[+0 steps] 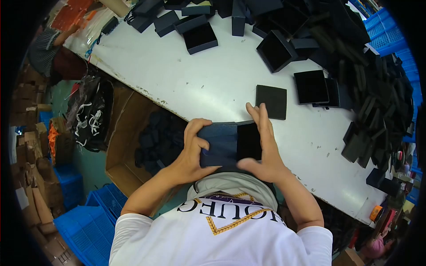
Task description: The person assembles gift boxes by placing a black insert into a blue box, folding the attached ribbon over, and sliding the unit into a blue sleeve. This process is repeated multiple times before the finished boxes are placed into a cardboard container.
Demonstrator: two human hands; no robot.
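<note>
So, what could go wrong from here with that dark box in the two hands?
The box is held at the near edge of the table; the right hand's fingers look extended rather than curled, so if the left hand slackens, it might drop off the edge.

The flat dark square lies just by the right fingertips and could get nudged.

The jumbled heap of dark pieces on the right might slide if bumped.

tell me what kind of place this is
Probably a packing workshop: dark boxes heaped along a white worktable, blue plastic crates standing around, and a large open cardboard carton beside the table, full of dark pieces.
</note>
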